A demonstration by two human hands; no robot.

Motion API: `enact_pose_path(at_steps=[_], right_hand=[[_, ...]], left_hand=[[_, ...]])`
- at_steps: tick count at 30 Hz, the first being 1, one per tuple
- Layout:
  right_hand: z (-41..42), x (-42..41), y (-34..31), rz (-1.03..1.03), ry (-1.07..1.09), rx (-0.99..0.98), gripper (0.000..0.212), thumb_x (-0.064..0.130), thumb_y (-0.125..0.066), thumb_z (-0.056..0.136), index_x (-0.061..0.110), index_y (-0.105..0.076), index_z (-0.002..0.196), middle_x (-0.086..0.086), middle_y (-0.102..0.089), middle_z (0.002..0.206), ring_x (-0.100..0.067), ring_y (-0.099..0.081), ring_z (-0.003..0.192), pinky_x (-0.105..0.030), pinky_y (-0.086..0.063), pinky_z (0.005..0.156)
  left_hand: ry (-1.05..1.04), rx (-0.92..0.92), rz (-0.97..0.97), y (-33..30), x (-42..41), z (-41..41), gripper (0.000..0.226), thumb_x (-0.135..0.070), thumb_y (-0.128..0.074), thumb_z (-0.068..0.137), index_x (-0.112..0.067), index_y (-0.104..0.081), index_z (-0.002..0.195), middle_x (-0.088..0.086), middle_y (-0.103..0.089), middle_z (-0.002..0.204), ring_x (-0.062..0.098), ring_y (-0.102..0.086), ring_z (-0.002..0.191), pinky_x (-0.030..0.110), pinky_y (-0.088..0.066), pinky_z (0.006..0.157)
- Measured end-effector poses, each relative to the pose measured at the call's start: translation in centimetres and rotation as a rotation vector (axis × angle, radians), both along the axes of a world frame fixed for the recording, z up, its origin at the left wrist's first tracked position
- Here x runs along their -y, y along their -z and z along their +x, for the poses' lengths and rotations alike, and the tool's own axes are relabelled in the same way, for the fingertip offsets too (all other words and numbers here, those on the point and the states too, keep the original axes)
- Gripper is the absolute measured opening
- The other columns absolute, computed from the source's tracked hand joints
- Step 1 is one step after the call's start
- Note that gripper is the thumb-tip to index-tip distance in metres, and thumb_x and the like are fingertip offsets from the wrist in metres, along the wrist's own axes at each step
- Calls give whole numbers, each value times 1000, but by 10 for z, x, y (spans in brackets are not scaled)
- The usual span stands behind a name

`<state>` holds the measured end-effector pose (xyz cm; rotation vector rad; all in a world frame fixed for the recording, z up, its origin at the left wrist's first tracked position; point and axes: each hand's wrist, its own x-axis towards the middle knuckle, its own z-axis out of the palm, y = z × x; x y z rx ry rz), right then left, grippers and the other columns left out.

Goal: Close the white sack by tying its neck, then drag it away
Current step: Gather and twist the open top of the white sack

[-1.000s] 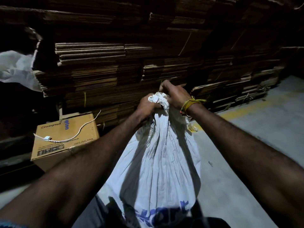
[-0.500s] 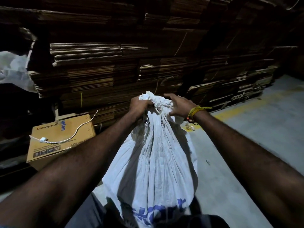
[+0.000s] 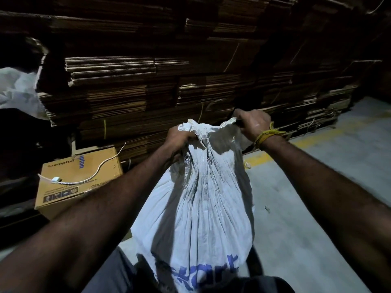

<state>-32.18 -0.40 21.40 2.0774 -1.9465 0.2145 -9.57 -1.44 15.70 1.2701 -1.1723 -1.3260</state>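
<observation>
So the white sack stood on the floor right in front of me, long axis running up to the neck. My left hand was fisted on the gathered bunch, my right hand pinching the loose flap off to the right.

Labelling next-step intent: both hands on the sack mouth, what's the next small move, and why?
Probably cross the two ends over each other to start a knot. The left hand grips the gathered neck of the white woven sack; the right hand pulls a corner of the mouth sideways. No knot is visible yet.
</observation>
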Motion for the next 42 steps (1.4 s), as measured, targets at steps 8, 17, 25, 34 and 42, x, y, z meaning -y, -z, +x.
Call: enact_pose_path(at_steps=[8, 17, 25, 34, 42], right_hand=[[30, 4, -6, -50, 63, 172, 30, 21, -57, 89, 28, -57, 118, -11, -68, 106, -35, -62, 102, -38, -40, 78], [66, 16, 2, 106, -15, 220, 20, 26, -61, 89, 37, -63, 105, 1, -68, 111, -27, -61, 105, -34, -41, 79], [70, 19, 8, 122, -169, 434, 12, 19, -71, 81, 28, -64, 84, 3, -71, 90, -18, -66, 84, -36, -56, 73], [30, 11, 5, 264, -303, 525, 25, 20, -66, 85, 26, -66, 110, 9, -68, 109, -7, -61, 99, -25, -48, 88], [-6, -6, 29, 292, -185, 607, 59, 14, -78, 74, 25, -51, 125, 3, -62, 120, -15, -59, 105, -32, -50, 92]], left_hand=[[94, -17, -33, 1, 0, 6, 29, 7, -71, 72, 7, -70, 100, 25, -73, 100, 34, -72, 84, 48, -60, 83], [217, 104, -156, 4, 11, 6, 53, -13, -75, 70, -17, -67, 122, -1, -70, 120, 18, -68, 108, 39, -55, 95], [184, 69, -131, 3, 9, -4, 21, 6, -66, 81, -14, -65, 86, 1, -67, 81, 11, -63, 68, 24, -54, 67], [78, -96, -68, 17, 6, -10, 28, 11, -68, 76, 4, -68, 103, 18, -71, 97, 30, -68, 85, 43, -58, 82], [56, -256, 24, 18, 1, -13, 31, 16, -64, 76, 3, -67, 104, 19, -72, 94, 31, -70, 77, 39, -63, 69]])
